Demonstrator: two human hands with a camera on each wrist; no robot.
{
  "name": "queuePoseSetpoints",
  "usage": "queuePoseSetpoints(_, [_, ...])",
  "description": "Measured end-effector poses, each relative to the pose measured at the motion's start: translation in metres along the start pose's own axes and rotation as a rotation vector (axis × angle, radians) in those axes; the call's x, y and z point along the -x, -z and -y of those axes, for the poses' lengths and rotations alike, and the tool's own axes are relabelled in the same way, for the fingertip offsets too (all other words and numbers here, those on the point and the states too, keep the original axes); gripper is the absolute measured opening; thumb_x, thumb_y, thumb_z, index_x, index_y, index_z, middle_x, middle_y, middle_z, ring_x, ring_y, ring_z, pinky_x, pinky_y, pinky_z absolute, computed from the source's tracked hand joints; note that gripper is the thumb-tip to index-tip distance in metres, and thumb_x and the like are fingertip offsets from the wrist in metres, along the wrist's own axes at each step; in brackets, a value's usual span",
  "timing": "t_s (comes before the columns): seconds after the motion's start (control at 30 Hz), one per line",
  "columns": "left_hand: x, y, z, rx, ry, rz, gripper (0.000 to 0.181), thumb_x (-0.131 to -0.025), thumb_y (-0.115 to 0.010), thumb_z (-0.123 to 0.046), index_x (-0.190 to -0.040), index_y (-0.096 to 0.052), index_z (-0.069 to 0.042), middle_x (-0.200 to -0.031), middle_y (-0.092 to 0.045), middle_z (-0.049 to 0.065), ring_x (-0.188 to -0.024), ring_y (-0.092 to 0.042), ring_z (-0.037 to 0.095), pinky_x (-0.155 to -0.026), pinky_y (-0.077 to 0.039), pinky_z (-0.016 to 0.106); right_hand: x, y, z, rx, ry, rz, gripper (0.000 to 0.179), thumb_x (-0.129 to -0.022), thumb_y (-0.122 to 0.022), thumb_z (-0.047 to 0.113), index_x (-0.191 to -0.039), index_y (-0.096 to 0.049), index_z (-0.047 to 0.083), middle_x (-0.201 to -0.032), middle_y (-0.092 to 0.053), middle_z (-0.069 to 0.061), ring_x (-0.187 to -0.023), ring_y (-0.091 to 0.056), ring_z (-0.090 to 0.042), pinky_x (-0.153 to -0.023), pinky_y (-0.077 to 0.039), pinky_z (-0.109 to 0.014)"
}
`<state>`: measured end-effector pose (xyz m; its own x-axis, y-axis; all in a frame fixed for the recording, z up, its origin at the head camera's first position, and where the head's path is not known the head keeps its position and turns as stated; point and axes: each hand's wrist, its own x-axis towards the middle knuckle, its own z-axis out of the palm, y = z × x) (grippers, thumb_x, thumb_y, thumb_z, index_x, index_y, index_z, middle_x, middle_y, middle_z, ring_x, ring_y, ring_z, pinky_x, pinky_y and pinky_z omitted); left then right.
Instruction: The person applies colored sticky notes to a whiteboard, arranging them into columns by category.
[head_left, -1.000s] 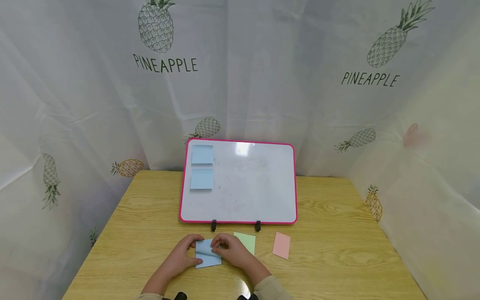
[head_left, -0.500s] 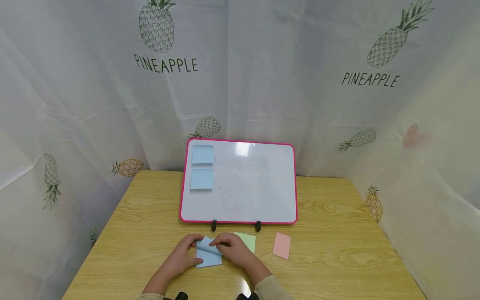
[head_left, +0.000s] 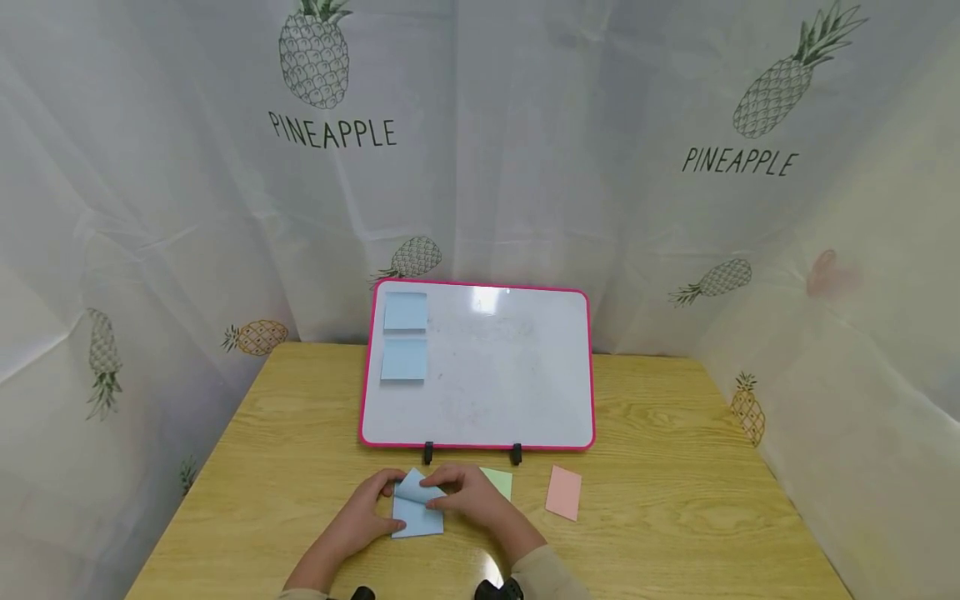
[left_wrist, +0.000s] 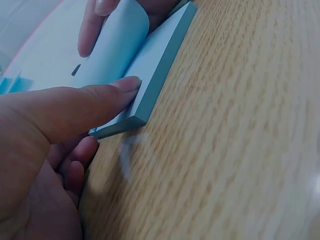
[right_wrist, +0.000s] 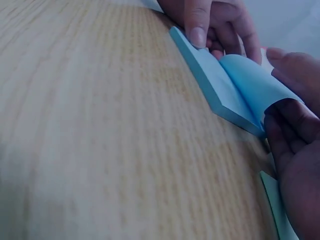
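Note:
On the table lies a blue sticky note pad (head_left: 417, 524), its top sheet curled up and back from the near edge. My left hand (head_left: 362, 514) grips the pad's left side, thumb on the near corner and fingers at the far corner. In the left wrist view, the thumb (left_wrist: 107, 97) presses on the pad's face. My right hand (head_left: 474, 497) holds the raised blue sticky note (head_left: 420, 488) by its right side, with thumb and fingers on either face. In the right wrist view, this sheet (right_wrist: 260, 85) arches over the pad, still joined along the fold.
A pink-framed whiteboard (head_left: 510, 367) stands behind on black feet (head_left: 428, 452). Two blue sticky notes, an upper (head_left: 406, 311) and a lower (head_left: 404, 359), are stuck at its left. A green pad (head_left: 500, 481), partly covered by my right hand, and a pink pad (head_left: 563, 493) lie rightward.
My right hand has shifted slightly and spread its thumb and fingers around the sheet. The sheet is lifted further back, its corner now past the pad's far edge. My left hand stays put.

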<state>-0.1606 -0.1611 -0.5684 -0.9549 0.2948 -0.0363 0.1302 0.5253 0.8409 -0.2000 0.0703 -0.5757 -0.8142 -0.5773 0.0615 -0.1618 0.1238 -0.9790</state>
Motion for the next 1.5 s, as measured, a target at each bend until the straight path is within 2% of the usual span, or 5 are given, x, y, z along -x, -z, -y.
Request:
queuePoseSetpoints(0.23, [0.000,0.000,0.000,0.009,-0.003,0.002,0.073,-0.072,-0.087,-0.013,-0.134,-0.050,-0.005,-0.125,-0.054,0.008,-0.103,-0.047,0.022,-0.089,-0.043,0.042,-0.006,0.006,0.004,0.080,-0.079,0.012,0.032,-0.080,-0.079,0.006,-0.111,-0.074,0.013,-0.112,-0.067,0.006,-0.110,-0.061,-0.011,-0.088,-0.050,-0.025])
queuePoseSetpoints(0.43, [-0.001,-0.002,0.004,0.021,0.006,0.015,0.076,-0.073,-0.086,-0.017,-0.138,-0.047,-0.006,-0.133,-0.052,0.011,-0.104,-0.047,0.022,-0.090,-0.043,0.043,-0.010,0.009,0.008,0.160,-0.126,-0.081,0.025,-0.079,-0.079,0.002,-0.102,-0.078,0.013,-0.103,-0.070,0.004,-0.084,-0.065,-0.008,-0.070,-0.053,-0.023])
queuePoseSetpoints(0.67, [0.000,-0.002,0.001,0.014,0.012,-0.001,0.079,-0.072,-0.087,-0.016,-0.139,-0.046,-0.005,-0.133,-0.053,0.014,-0.105,-0.048,0.024,-0.090,-0.042,0.046,-0.008,0.005,0.008,0.079,-0.116,-0.195,0.014,-0.079,-0.078,0.001,-0.093,-0.078,0.005,-0.093,-0.072,-0.005,-0.066,-0.061,-0.009,-0.061,-0.052,-0.022])
queuePoseSetpoints(1.1, [0.001,-0.001,0.004,0.023,0.032,-0.016,0.082,-0.073,-0.087,-0.015,-0.141,-0.042,-0.003,-0.131,-0.054,0.012,-0.105,-0.048,0.024,-0.090,-0.042,0.047,-0.012,-0.001,0.004,0.056,-0.122,-0.246,0.028,-0.077,-0.080,-0.001,-0.104,-0.076,0.002,-0.090,-0.071,-0.003,-0.064,-0.057,-0.007,-0.057,-0.050,-0.020])
queuePoseSetpoints(1.5, [-0.001,-0.003,0.001,0.044,0.012,-0.046,0.091,-0.069,-0.088,-0.011,-0.144,-0.037,-0.005,-0.128,-0.054,0.010,-0.103,-0.046,0.022,-0.087,-0.042,0.040,-0.015,-0.007,0.011,0.114,-0.158,-0.401,0.022,-0.078,-0.079,-0.001,-0.098,-0.078,0.007,-0.072,-0.063,0.002,-0.063,-0.052,-0.010,-0.053,-0.045,-0.020])
